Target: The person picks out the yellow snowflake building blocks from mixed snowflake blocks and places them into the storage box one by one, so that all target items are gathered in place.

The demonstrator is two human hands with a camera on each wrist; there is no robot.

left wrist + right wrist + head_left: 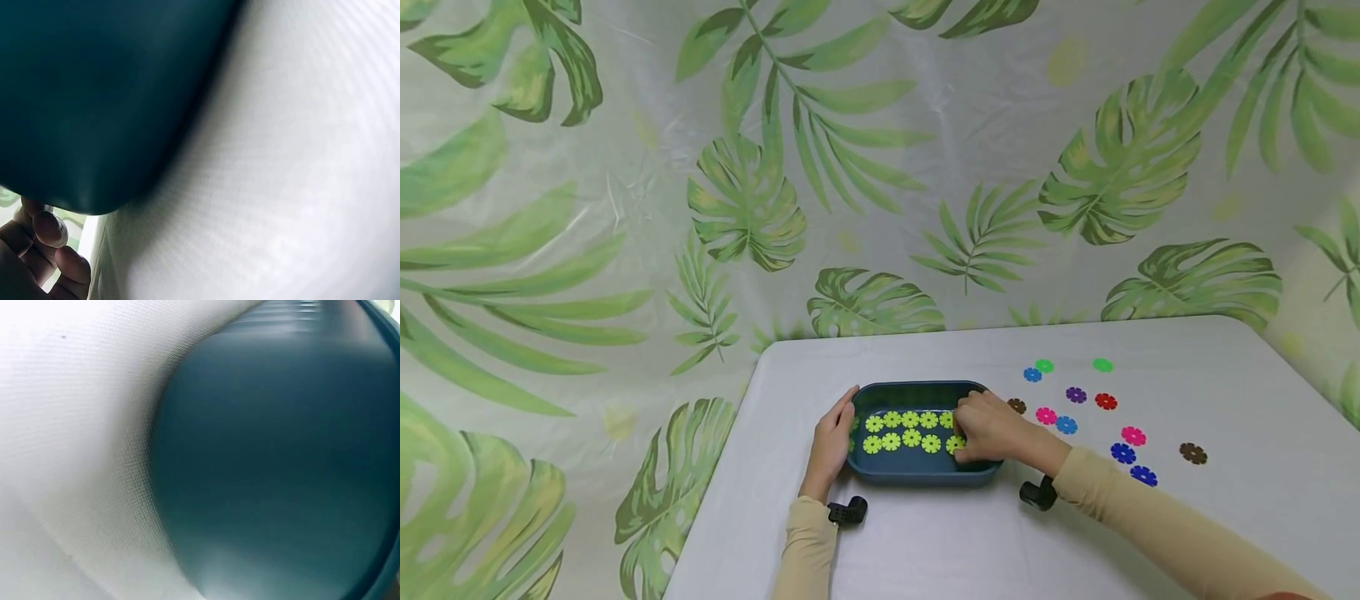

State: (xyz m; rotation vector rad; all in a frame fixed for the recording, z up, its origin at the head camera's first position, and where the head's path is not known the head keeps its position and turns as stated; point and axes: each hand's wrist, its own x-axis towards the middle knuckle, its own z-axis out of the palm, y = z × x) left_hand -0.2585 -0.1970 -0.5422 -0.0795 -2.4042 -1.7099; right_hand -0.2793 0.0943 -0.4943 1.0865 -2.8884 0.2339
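A dark blue oblong tray point(917, 479) sits on the table. In it lie several yellow-green flower-shaped discs point(912, 437), set in two rows. My left hand point(832, 442) holds the tray's left end, and in the left wrist view its curled fingers point(50, 228) show beside the tray's dark side point(94, 106). Over the right end reaches my right hand point(988, 427), its fingers bent down inside and pinching a yellow-green disc point(954, 444) at the end of the near row. Only the tray's outer wall point(281, 469) shows in the right wrist view; the right fingers are hidden there.
Loose flower-shaped discs lie on the white table point(925, 550) right of the tray: among them a red disc point(1106, 402), a purple disc point(1076, 395), a pink disc point(1133, 436), a dark blue disc point(1143, 476) and a brown disc point(1192, 453). A leaf-patterned curtain point(865, 208) hangs behind.
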